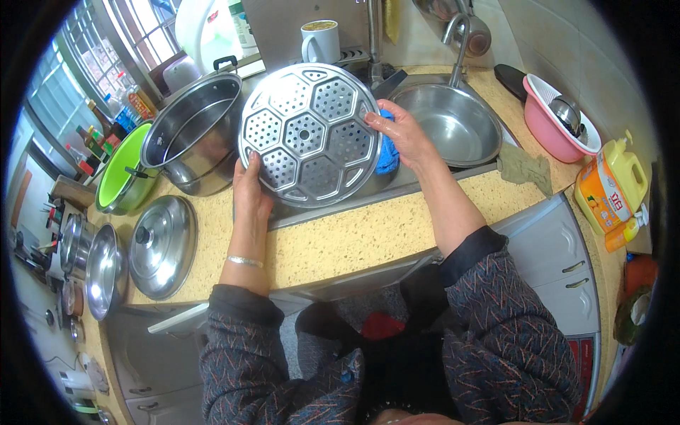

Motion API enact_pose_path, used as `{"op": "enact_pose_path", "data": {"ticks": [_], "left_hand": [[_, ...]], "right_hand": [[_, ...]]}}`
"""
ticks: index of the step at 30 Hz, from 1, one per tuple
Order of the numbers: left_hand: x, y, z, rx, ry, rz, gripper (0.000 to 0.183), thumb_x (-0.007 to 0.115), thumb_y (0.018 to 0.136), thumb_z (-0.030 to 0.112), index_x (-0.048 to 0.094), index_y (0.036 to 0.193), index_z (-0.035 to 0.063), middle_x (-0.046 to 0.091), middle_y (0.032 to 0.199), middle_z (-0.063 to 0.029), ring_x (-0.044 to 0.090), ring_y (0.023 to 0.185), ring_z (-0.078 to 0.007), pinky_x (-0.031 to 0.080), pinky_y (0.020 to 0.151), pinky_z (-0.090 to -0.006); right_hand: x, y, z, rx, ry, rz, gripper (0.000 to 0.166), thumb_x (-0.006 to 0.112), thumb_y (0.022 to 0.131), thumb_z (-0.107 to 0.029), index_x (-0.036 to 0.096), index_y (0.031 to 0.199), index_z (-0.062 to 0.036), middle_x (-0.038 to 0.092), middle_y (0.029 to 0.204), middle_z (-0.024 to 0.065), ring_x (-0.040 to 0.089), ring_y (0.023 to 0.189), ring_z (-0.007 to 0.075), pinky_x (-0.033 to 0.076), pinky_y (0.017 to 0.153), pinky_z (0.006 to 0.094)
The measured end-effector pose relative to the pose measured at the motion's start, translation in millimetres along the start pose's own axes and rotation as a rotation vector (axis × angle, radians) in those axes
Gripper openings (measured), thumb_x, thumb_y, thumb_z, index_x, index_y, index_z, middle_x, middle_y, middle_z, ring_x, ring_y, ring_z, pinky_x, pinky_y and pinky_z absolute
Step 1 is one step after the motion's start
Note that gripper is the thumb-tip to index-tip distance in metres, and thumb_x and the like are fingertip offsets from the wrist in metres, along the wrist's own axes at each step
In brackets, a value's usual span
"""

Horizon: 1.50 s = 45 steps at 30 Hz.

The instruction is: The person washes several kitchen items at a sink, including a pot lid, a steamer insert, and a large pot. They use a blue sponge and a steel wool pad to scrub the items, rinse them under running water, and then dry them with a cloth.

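Observation:
A round perforated metal steamer plate [304, 134] is held up, tilted, over the left part of the sink. My left hand [252, 183] grips its lower left edge, thumb on the face. My right hand [399, 130] grips its right edge, with a blue cloth [388, 151] bunched beside the fingers and partly hidden behind the plate. To the left of the plate stands a large steel pot [196, 159], its inside showing. On the right is the round steel sink basin [446, 127] under a curved faucet [461, 50].
A domed steel lid [162, 249], a steel bowl [106, 272] and a green basin [119, 170] sit on the left counter. A white mug [321, 42] stands behind the plate. Rightward are a rag [526, 167], a pink basin [555, 127] and a yellow detergent jug [608, 186].

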<state>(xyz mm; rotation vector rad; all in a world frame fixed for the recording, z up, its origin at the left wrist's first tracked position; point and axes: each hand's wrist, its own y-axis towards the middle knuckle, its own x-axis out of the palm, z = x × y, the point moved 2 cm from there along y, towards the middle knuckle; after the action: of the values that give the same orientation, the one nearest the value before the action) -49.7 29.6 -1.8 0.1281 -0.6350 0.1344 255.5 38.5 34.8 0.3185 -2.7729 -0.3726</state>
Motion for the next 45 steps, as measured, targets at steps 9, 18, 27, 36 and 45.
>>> {"op": "enact_pose_path", "data": {"ticks": [9, 18, 27, 36, 45], "left_hand": [[-6, 3, -4, 0.013, 0.14, -0.013, 0.037, 0.052, 0.107, 0.031, 0.054, 0.132, 0.0025, 0.066, 0.124, -0.0122, 0.064, 0.109, -0.0213, 0.051, 0.096, -0.0368], [11, -12, 4, -0.194, 0.128, -0.048, 0.11, 0.054, 0.09, 0.075, 0.017, 0.158, -0.0027, 0.029, 0.154, -0.0279, 0.038, 0.14, -0.0412, 0.04, 0.111, -0.0563], [-19, 15, -13, -0.155, -0.041, -0.086, 0.039, 0.045, 0.099, 0.001, 0.052, 0.137, -0.0026, 0.063, 0.128, -0.0184, 0.063, 0.116, -0.0302, 0.05, 0.105, -0.05], [-3, 6, -5, -0.104, 0.034, 0.042, 0.034, 0.049, 0.103, 0.005, 0.055, 0.137, 0.0027, 0.067, 0.122, -0.0114, 0.064, 0.111, -0.023, 0.051, 0.097, -0.0381], [7, -3, 2, -0.109, 0.096, 0.025, 0.043, 0.046, 0.104, 0.004, 0.04, 0.147, 0.0058, 0.059, 0.133, -0.014, 0.058, 0.12, -0.0245, 0.05, 0.099, -0.0414]], "right_hand": [[-1, -1, -2, -0.013, -0.052, 0.011, 0.026, 0.071, 0.096, -0.017, 0.065, 0.118, -0.0035, 0.068, 0.104, -0.001, 0.061, 0.095, 0.007, 0.051, 0.084, 0.0253], [31, -16, -3, -0.606, -1.053, -0.144, 0.025, 0.079, 0.082, -0.013, 0.065, 0.101, -0.0057, 0.063, 0.099, 0.0084, 0.056, 0.093, 0.0323, 0.048, 0.083, 0.0415], [57, -19, 43, -0.259, -0.873, -0.698, 0.031, 0.08, 0.081, -0.02, 0.067, 0.108, -0.0086, 0.066, 0.106, 0.0116, 0.062, 0.104, 0.0328, 0.049, 0.091, 0.0405], [-8, 36, 123, 0.482, -1.86, -0.871, 0.06, 0.084, 0.074, -0.019, 0.062, 0.128, -0.0067, 0.069, 0.121, 0.0191, 0.064, 0.116, 0.0362, 0.052, 0.093, 0.0468], [-29, 45, 152, 0.653, -1.799, -1.036, 0.067, 0.074, 0.075, -0.012, 0.057, 0.14, -0.0113, 0.064, 0.132, 0.0179, 0.065, 0.114, 0.0362, 0.053, 0.094, 0.045]]}}
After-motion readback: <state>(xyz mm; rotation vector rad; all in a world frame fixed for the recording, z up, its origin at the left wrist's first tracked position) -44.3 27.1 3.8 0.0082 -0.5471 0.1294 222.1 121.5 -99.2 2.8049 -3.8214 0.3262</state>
